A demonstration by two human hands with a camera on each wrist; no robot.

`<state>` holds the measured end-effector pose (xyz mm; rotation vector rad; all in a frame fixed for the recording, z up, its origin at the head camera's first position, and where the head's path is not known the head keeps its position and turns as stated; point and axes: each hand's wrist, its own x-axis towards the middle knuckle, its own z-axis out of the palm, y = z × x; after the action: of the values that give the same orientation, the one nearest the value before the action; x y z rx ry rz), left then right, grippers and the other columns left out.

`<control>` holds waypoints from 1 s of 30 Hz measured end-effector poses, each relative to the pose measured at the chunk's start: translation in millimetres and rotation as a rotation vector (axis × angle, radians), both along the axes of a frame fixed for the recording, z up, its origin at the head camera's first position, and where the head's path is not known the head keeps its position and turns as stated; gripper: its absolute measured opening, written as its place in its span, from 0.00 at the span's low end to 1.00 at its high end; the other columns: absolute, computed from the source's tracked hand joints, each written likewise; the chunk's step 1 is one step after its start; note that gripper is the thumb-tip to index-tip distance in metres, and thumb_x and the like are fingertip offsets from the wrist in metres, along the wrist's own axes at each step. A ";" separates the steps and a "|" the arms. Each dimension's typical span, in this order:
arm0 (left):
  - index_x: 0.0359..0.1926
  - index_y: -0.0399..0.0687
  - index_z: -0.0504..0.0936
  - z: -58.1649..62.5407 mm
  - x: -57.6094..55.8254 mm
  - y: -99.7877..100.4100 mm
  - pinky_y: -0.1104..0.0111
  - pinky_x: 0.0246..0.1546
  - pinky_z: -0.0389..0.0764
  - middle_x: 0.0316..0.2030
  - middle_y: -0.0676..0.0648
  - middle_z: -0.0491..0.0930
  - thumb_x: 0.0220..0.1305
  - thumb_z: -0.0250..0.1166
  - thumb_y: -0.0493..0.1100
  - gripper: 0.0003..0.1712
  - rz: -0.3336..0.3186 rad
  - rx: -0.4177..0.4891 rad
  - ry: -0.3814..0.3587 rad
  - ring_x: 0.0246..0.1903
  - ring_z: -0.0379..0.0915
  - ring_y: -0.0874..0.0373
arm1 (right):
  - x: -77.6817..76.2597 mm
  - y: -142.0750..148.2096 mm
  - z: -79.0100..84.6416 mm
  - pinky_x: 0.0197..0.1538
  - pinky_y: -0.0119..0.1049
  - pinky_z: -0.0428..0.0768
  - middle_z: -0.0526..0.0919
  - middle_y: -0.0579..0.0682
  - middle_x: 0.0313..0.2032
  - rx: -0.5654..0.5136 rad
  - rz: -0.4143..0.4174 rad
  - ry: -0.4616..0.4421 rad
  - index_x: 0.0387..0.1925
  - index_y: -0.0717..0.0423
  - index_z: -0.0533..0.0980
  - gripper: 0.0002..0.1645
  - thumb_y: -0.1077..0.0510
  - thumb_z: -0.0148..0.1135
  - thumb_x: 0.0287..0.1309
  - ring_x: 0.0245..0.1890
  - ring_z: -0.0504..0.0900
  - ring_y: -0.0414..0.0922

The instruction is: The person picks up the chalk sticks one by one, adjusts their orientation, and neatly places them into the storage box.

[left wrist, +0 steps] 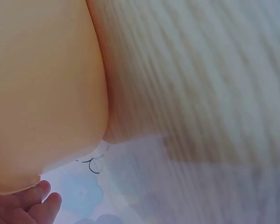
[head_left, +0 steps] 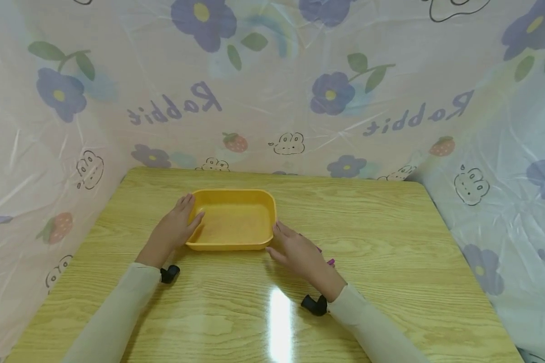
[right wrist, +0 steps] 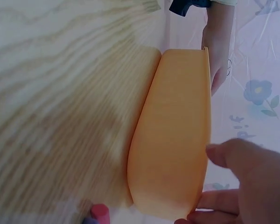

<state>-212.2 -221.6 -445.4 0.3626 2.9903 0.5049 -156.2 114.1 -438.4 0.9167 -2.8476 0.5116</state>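
Between the extended fingers of the left hand point(head_left: 174, 224) and right hand point(head_left: 300, 254) (thumbs spread, nothing gripped), the tray point(head_left: 231, 222) is touched at both ends; pink objects point(head_left: 330, 262) are half-hidden beside the right fingers.

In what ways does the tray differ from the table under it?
The tray is plain orange-yellow; the table is paler, with a wood-grain pattern. The tray has raised walls; the table has a flat top. The tray is much smaller than the table. Both have rounded corners.

Curtained booth: rabbit-print sheeting point(head_left: 263, 113) on three sides, wood-grain table point(head_left: 368, 222).
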 end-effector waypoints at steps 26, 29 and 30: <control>0.71 0.35 0.43 0.8 22.7 7.3 0.46 0.63 0.49 0.71 0.37 0.41 0.67 0.33 0.69 0.48 -0.023 0.027 0.041 0.69 0.37 0.41 | 27.3 -5.8 -2.6 0.42 0.40 0.81 0.74 0.61 0.55 -0.010 -0.066 0.190 0.55 0.65 0.73 0.34 0.45 0.64 0.55 0.53 0.76 0.53; 0.71 0.35 0.43 -0.6 23.8 8.5 0.46 0.64 0.49 0.71 0.37 0.41 0.68 0.34 0.68 0.47 -0.029 0.038 0.050 0.69 0.37 0.41 | 29.9 -4.8 -4.7 0.40 0.39 0.81 0.75 0.61 0.55 -0.002 -0.068 0.218 0.53 0.65 0.74 0.33 0.44 0.63 0.55 0.49 0.78 0.54; 0.71 0.36 0.43 -1.1 24.0 8.9 0.46 0.64 0.49 0.71 0.37 0.41 0.68 0.34 0.68 0.47 -0.030 0.041 0.054 0.69 0.37 0.41 | 30.7 -4.5 -5.1 0.39 0.39 0.81 0.75 0.61 0.54 -0.003 -0.069 0.223 0.53 0.65 0.74 0.33 0.44 0.63 0.55 0.48 0.79 0.54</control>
<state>-188.2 -212.7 -446.5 0.4309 3.0248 0.5625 -125.4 109.6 -443.5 0.8153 -2.6655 0.3791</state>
